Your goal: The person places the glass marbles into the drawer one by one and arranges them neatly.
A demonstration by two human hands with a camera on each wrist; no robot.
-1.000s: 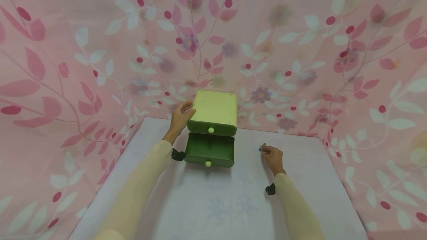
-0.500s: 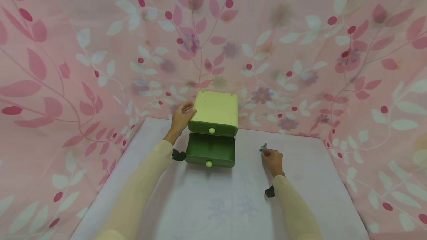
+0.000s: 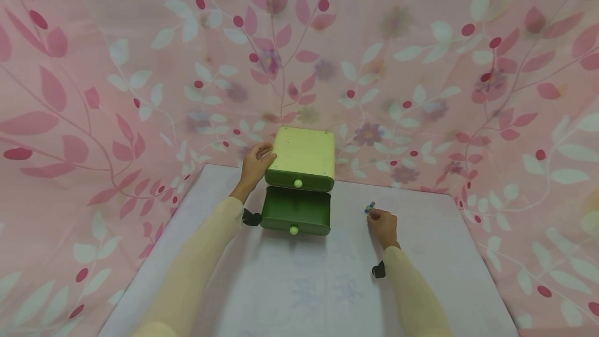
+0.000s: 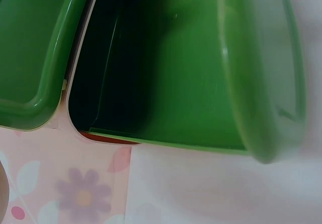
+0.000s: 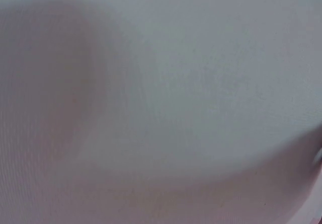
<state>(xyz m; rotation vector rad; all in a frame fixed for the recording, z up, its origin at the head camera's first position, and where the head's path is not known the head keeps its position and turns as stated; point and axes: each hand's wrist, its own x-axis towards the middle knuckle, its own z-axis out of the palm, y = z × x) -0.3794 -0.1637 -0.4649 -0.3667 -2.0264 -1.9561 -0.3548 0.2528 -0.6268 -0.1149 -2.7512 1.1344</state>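
A small green two-drawer box (image 3: 304,151) stands near the back of the table. Its upper drawer (image 3: 278,177) is closed, while the lower drawer (image 3: 312,229) is pulled out and bare inside, as the left wrist view also shows. My left hand (image 3: 254,166) rests against the box's left side, thumb at the top edge. To the right of the box, the bent fingers of my right hand (image 3: 385,227) are at a cluster of small, shiny, coloured beads or marbles (image 3: 370,206). The fingertips are partly hidden; I cannot tell whether they pinch one.
A white cloth (image 3: 299,285) covers the table. Pink floral fabric (image 3: 398,66) hangs behind the table and along both sides. A dark wrist camera sits on each wrist, the left one (image 3: 252,218) close beside the open drawer. The right wrist view shows mostly blurred pale surface.
My right hand has drawn back slightly toward me from the small coloured pieces, so more of them show. My left hand and the box stay put; the whole view shifts slightly.
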